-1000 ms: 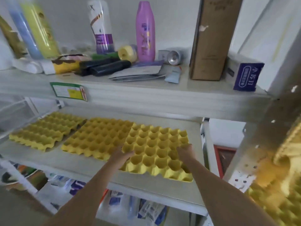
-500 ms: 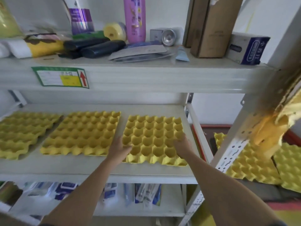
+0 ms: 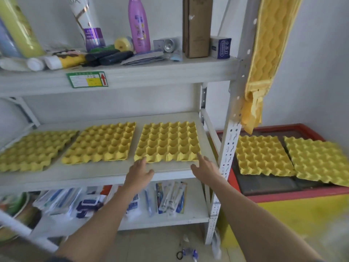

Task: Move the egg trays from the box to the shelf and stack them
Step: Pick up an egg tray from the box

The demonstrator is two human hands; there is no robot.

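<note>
Right-hand egg tray (image 3: 167, 141) is lying flat on the middle shelf board (image 3: 105, 173), cups facing up, its near edge sitting just back from the board's front lip. Two more yellow trays are lying in the same row: the middle tray (image 3: 100, 142) just beside it, the left tray (image 3: 32, 149) further along, its near edge running out of view.

Left hand (image 3: 138, 172) is hovering at the near left corner of the right-hand tray, fingers spread loosely, gripping nothing; fingertips are at the tray's edge, contact cannot be told. Right hand (image 3: 204, 168) is hovering at the near right corner, index finger pointing toward the corner, palm open, holding nothing.

The white metal rack's perforated upright (image 3: 229, 144) is standing just right of the right hand. Beyond it, two further trays (image 3: 262, 155) (image 3: 319, 161) are lying side by side on the dark top of a red-rimmed box (image 3: 294, 193) with a yellow front. A folded yellow tray (image 3: 264, 59) is hanging against the upright above.

Upper shelf is carrying a purple bottle (image 3: 138, 25), a brown carton (image 3: 197, 27), a small blue-and-white box (image 3: 220, 47) and tubes lying on their sides. A green label (image 3: 87, 79) is sticking to its front edge. Lower shelf is holding packets (image 3: 171, 197). White walls are showing behind.
</note>
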